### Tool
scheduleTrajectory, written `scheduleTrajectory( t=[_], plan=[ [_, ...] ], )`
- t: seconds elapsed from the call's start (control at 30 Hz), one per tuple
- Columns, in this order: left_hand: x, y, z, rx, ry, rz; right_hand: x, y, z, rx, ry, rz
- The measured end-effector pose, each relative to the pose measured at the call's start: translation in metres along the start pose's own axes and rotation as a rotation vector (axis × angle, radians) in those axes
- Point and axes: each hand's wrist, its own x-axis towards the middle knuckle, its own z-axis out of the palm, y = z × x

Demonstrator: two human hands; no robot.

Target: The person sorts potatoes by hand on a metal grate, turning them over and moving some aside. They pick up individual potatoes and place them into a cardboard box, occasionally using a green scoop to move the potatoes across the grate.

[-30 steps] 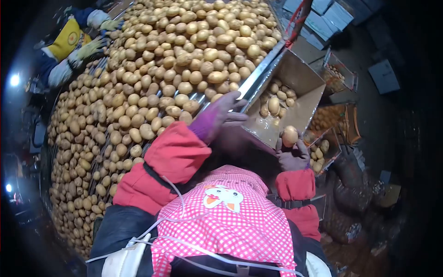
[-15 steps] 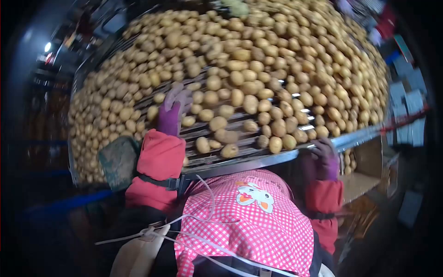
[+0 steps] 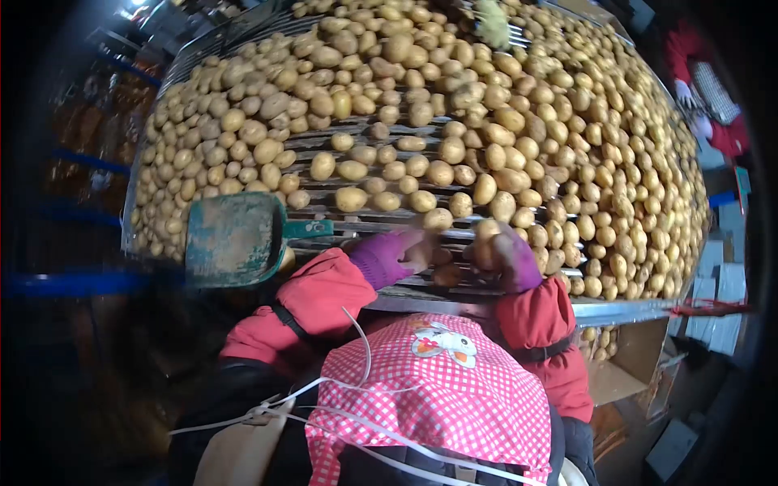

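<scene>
My left hand, in a purple glove with soiled fingers, is low over the slats at the near edge of the sorting table. Motion smears its fingers, and I cannot tell what they hold. Opposite it, my right hand in a matching glove curls around a potato, which is blurred too. Between the hands, dark brownish potatoes lie close to the metal edge. A green scoop with worn paint rests on the potatoes left of my left hand, its handle pointing toward that hand.
Potatoes cover much of the slatted table, whose metal rim runs along my front. Below the rim at right stands a cardboard box with potatoes behind it. Another person's red sleeve shows at the far right.
My left hand has come back from among the potatoes to the near edge. My right hand has risen from the rim onto the slats. The view has shifted, showing the whole scoop.
</scene>
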Motion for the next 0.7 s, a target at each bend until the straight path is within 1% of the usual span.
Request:
scheduleTrajectory(
  t=[0.03, 0.07, 0.1, 0.13, 0.2, 0.23, 0.27, 0.33, 0.37, 0.4, 0.47, 0.5, 0.53, 0.57, 0.6, 0.67, 0.7],
  plan=[
    [0.0, 0.012, -0.007, -0.378, -0.003, 0.001, -0.006, -0.003, -0.009, 0.193, 0.079, 0.134],
    [0.005, 0.011, -0.005, -0.358, 0.083, 0.057, -0.015, -0.006, -0.017, 0.393, 0.159, 0.262],
    [0.008, 0.004, -0.005, -0.34, 0.17, 0.108, -0.031, 0.004, -0.017, 0.474, 0.267, 0.071],
    [0.007, 0.004, -0.011, -0.323, 0.26, 0.154, -0.041, 0.004, -0.019, 0.626, 0.261, -0.004],
    [-0.008, 0.004, -0.039, 0.046, 0.226, 0.181, -0.061, -0.002, -0.021, 0.876, 0.27, -0.082],
    [-0.023, -0.006, -0.04, 0.184, 0.152, 0.18, -0.07, 0.004, -0.031, 0.93, 0.208, -0.126],
    [-0.04, -0.016, -0.038, 0.32, 0.081, 0.175, -0.076, 0.0, -0.034, 0.985, 0.21, -0.135],
    [-0.057, -0.023, -0.041, 0.39, -0.034, 0.111, -0.082, -0.015, -0.015, 1.02, 0.436, -0.209],
    [-0.062, -0.026, -0.043, 0.426, -0.089, 0.073, -0.082, -0.017, -0.013, 1.021, 0.477, -0.203],
    [-0.062, -0.035, -0.04, 0.426, -0.072, 0.081, -0.081, -0.02, -0.012, 1.021, 0.516, -0.195],
    [-0.058, -0.053, -0.033, 0.426, -0.029, 0.089, -0.085, -0.015, -0.02, 1.032, 0.489, -0.205],
    [-0.052, -0.039, -0.039, 0.32, -0.032, 0.033, -0.092, -0.001, -0.038, 1.044, 0.43, -0.237],
    [-0.047, -0.032, -0.036, 0.119, 0.069, 0.005, -0.101, 0.01, -0.053, 1.055, 0.381, -0.269],
    [-0.043, -0.025, -0.029, -0.088, 0.162, -0.019, -0.109, 0.016, -0.06, 1.13, 0.271, -0.307],
    [-0.037, -0.021, -0.023, -0.299, 0.249, -0.042, -0.117, 0.013, -0.067, 1.012, 0.165, -0.379],
    [-0.018, -0.012, -0.017, -0.547, 0.259, 0.088, -0.137, 0.01, -0.074, 0.969, 0.199, -0.375],
    [-0.012, 0.015, -0.022, -0.828, 0.152, 0.009, -0.146, 0.011, -0.076, 0.939, 0.258, -0.369]
  ],
)
